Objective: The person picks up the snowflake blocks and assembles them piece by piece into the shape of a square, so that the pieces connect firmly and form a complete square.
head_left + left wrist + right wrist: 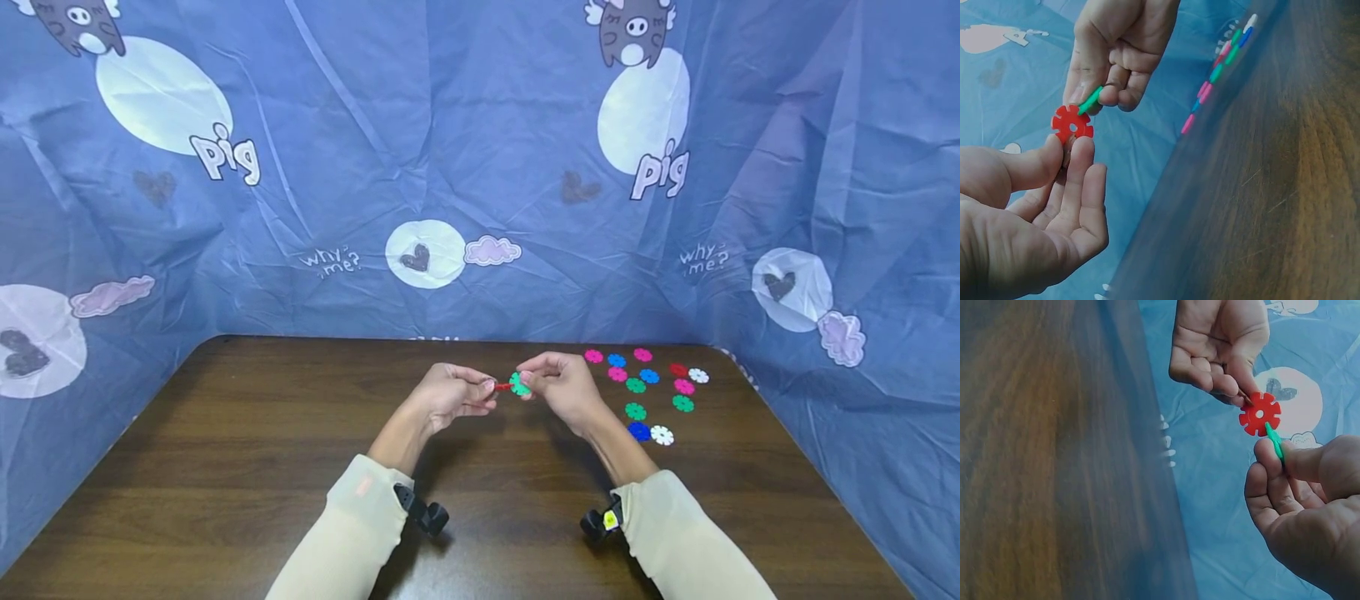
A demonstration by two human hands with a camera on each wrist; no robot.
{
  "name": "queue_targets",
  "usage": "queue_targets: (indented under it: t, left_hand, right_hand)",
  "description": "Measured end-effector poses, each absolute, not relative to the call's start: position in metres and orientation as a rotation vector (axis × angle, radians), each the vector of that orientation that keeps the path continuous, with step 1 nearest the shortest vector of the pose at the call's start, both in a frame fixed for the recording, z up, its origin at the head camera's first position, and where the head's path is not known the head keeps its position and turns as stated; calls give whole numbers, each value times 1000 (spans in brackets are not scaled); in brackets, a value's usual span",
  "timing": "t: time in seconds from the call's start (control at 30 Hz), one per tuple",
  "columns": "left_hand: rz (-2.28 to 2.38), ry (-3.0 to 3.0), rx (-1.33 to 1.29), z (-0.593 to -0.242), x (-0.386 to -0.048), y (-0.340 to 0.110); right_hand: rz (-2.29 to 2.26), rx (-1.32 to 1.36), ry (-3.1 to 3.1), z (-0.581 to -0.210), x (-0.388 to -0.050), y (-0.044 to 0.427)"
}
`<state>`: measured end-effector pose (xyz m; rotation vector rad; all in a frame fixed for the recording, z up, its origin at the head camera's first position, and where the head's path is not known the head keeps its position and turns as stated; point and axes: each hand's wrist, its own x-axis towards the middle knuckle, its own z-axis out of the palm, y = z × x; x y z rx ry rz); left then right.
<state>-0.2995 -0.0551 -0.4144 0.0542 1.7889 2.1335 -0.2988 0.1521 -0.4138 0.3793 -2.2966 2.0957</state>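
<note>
Above the table, my left hand (448, 397) pinches a red notched plastic disc (1073, 124) between thumb and fingers. Facing it, my right hand (567, 393) pinches a green notched disc (517, 384) by its edge. Both wrist views show the two discs meeting rim to rim, the green one turned across the flat of the red one. In the right wrist view the edge of the green disc (1274, 442) meets a slot of the red disc (1260, 414); how deep it sits cannot be told. Fingers cover part of each disc.
Loose discs lie on the right of the brown table (247, 467): several pink (642, 355), green (683, 403) and blue (649, 377) ones, a red one (678, 369) and two white ones (662, 435). A blue printed cloth (487, 108) hangs behind.
</note>
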Motion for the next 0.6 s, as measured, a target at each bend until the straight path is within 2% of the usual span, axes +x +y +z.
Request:
queue_targets:
  t: [0.37, 0.6]
  left_hand:
    - [2148, 1728, 44, -423, -304, -61]
    - [2163, 1736, 7, -419, -302, -58]
  right_hand:
    - [2120, 311, -2215, -420, -294, 137]
    - [2104, 305, -2247, -423, -298, 144]
